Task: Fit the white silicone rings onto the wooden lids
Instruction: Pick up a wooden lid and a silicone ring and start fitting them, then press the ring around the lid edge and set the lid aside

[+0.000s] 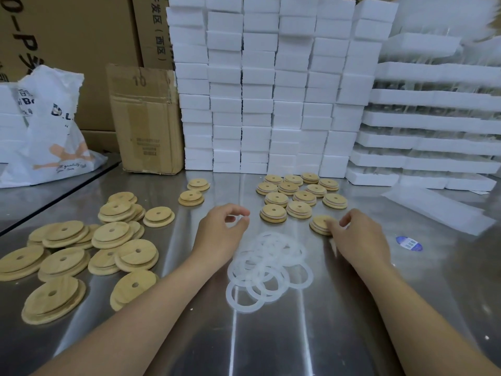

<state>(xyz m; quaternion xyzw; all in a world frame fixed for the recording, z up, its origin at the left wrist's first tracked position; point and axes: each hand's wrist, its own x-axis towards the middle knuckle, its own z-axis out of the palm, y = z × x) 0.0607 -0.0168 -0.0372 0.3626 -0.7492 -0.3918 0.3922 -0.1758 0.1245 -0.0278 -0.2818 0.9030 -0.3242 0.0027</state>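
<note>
Rings (268, 270) heaped on worktop (271, 343) between both wrists, nearer left hand (221, 234), fingers curled, contents unclear; right hand (357, 240) fingers pinching rim of flat lid (319, 223) to its left.

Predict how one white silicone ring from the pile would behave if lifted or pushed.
Probably floppy: the rings are thin, flat, translucent bands. Likely very light, being mostly hole. Pushed, one would likely drag neighbours, since they overlap in a heap on the steel table.

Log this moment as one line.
left hand: curled, contents unclear | right hand: grips wooden lid | silicone rings: piled between hands
</note>
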